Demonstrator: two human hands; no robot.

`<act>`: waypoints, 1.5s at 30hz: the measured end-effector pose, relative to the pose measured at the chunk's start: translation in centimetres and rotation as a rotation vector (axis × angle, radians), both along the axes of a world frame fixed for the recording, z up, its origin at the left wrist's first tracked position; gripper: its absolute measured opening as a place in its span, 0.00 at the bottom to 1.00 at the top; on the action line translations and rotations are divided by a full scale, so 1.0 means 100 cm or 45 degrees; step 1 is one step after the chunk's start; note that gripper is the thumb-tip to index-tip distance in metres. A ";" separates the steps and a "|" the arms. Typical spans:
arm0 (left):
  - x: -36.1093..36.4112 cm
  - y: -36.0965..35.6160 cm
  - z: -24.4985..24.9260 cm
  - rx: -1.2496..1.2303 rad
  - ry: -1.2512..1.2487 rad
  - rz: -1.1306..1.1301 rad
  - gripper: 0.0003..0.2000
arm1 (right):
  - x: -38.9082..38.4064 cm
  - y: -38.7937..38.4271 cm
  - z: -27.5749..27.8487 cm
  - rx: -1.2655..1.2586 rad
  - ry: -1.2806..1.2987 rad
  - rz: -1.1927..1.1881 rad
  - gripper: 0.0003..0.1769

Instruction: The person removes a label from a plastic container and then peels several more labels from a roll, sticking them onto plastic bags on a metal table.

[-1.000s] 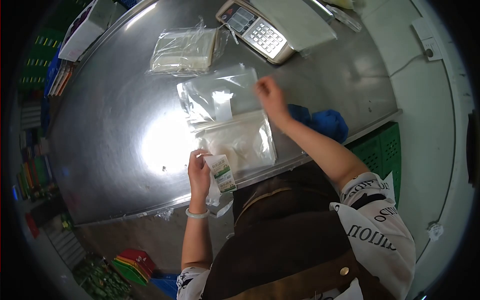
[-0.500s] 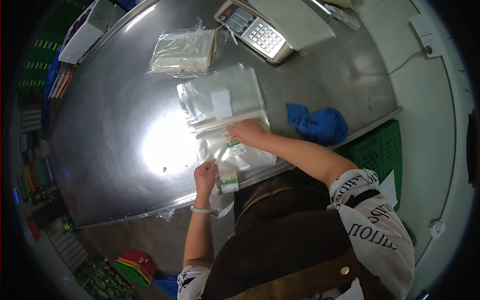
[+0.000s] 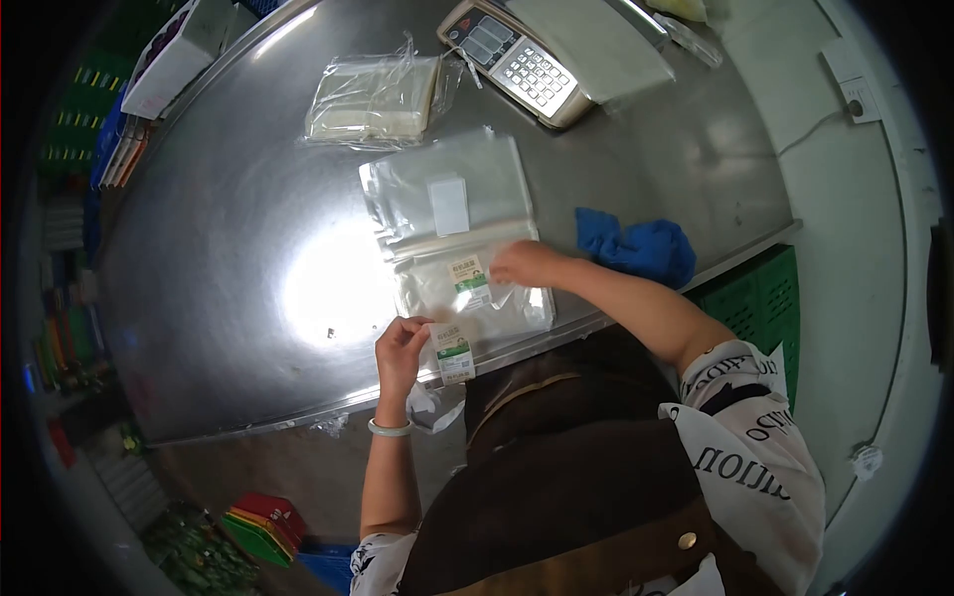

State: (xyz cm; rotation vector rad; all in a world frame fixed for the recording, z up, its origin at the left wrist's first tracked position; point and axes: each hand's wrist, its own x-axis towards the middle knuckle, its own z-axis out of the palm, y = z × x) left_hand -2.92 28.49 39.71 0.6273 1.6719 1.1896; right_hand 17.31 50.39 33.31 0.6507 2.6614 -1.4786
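Clear plastic bags (image 3: 487,169) lie stacked on the metal table, with a white rectangle (image 3: 449,206) on their upper part. A green and cream label (image 3: 469,281) lies flat on the lower part. My left hand (image 3: 400,348), with a bracelet at its wrist, pinches the edge of a strip bearing a similar label (image 3: 453,355) at the table's front edge. Just right of the flat label, my right hand (image 3: 525,264) is over the bags with its fingers curled together; whether anything is between them is too small to tell.
A wrapped packet (image 3: 373,99) lies behind the bags, beside a scale with a keypad (image 3: 535,75). A blue cloth (image 3: 641,248) is on the right of the metal table (image 3: 229,228). Green crates (image 3: 755,298) stand below the right edge.
My right hand has moved right, off the label on the bags, which now shows fully. My left hand has shifted slightly left, and the strip's label is more visible.
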 end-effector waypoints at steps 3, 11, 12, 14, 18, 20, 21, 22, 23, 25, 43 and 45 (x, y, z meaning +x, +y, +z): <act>-0.001 0.011 0.012 0.026 0.005 0.019 0.06 | -0.014 0.034 -0.007 -0.730 0.546 -1.220 0.09; 0.013 0.035 0.016 0.014 -0.254 -0.053 0.07 | -0.033 -0.055 0.070 -0.514 -0.018 -0.099 0.16; 0.013 0.035 0.013 0.002 -0.283 -0.049 0.06 | -0.036 -0.063 0.070 -0.552 -0.048 -0.010 0.16; 0.008 0.026 0.002 -0.034 -0.179 -0.056 0.02 | -0.041 -0.053 0.074 -0.587 -0.142 -0.095 0.16; -0.002 0.008 -0.018 -0.274 0.460 -0.232 0.08 | -0.047 -0.041 0.072 -0.042 0.122 -0.490 0.13; 0.000 0.006 -0.020 -0.327 0.655 -0.287 0.11 | -0.048 -0.034 0.051 0.163 0.102 -0.335 0.11; 0.004 0.004 -0.021 -0.305 0.654 -0.277 0.13 | -0.048 -0.033 0.027 0.316 0.035 -0.187 0.11; 0.007 0.002 -0.022 -0.280 0.656 -0.266 0.14 | -0.050 -0.030 0.021 0.470 -0.030 -0.039 0.12; 0.008 0.000 -0.028 -0.255 0.663 -0.214 0.14 | -0.050 -0.027 0.017 0.533 -0.082 -0.108 0.13; 0.000 -0.004 -0.032 -0.290 0.655 -0.210 0.12 | -0.046 -0.023 0.011 0.650 -0.187 -0.243 0.16; -0.002 0.006 0.005 0.001 0.133 -0.057 0.04 | 0.007 -0.010 0.009 0.444 0.260 0.457 0.11; -0.001 0.009 0.006 0.018 0.056 -0.014 0.04 | 0.003 -0.004 -0.001 0.202 0.234 0.354 0.10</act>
